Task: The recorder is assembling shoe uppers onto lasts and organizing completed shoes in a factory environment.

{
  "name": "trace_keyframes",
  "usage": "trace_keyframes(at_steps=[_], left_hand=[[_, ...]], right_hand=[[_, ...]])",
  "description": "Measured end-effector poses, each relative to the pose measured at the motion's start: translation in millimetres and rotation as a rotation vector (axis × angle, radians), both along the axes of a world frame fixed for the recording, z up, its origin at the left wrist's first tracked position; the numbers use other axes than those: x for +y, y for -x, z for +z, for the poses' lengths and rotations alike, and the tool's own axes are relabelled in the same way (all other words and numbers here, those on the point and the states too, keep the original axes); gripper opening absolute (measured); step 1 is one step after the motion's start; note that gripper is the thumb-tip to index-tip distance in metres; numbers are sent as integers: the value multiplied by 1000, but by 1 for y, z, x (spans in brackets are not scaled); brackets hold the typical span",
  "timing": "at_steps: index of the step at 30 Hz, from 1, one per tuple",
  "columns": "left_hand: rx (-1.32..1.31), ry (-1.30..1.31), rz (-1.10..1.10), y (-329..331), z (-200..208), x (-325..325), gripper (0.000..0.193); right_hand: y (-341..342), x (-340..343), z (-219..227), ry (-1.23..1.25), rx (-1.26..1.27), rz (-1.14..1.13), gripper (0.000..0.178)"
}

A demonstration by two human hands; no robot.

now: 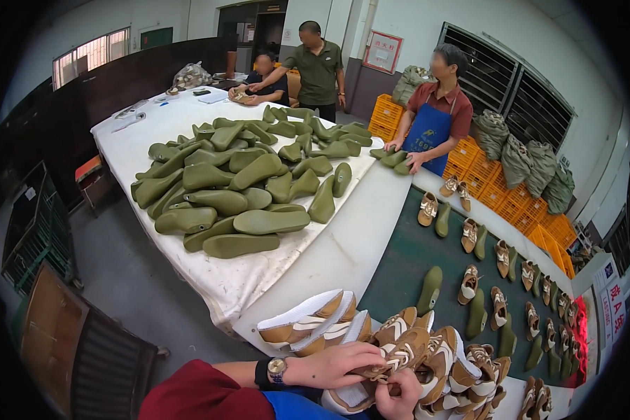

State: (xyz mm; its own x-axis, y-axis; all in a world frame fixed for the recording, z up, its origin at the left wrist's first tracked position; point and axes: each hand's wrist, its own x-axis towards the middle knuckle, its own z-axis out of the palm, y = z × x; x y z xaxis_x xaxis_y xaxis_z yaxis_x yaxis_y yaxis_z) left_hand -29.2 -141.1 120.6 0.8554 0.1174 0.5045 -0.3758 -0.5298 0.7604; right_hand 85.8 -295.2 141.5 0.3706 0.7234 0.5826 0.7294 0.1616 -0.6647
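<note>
A brown sneaker upper with white stripes and laces (407,348) is between my two hands at the lower edge. My left hand (343,365), a watch and black band on its wrist, lies over the near side of the shoe with its fingers closed on it. Close by on the right, my right hand (399,396) is curled, thumb and fingers pinched at the same shoe's near end. The small part between my fingertips is partly hidden. More brown-and-white uppers (315,320) lie behind my left hand, and a pile of them (479,371) sits to the right.
Green shoe lasts (248,182) are heaped on a white-covered table (259,269). A dark green conveyor belt (399,280) carries shoes and lasts. A person in a blue apron (430,133) handles lasts; two other people are at the far end. Orange crates (479,178) stand along the wall.
</note>
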Motion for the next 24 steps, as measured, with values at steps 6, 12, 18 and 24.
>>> trace_keyframes(at_steps=[6, 12, 18, 24], left_hand=[[-58, -108, 86, 1, -6, 1, 37], [-99, -75, 218, 2, -6, -3, 32], [-109, -93, 237, 1, -2, -6, 34], [-126, -107, 237, 1, -6, -6, 33]], right_hand=[[1, -1, 2, -23, -31, -17, 13], [2, 2, 0, -27, -69, -5, 20], [2, 3, -1, 13, -62, 10, 21], [5, 3, -1, 28, -39, 0, 19]])
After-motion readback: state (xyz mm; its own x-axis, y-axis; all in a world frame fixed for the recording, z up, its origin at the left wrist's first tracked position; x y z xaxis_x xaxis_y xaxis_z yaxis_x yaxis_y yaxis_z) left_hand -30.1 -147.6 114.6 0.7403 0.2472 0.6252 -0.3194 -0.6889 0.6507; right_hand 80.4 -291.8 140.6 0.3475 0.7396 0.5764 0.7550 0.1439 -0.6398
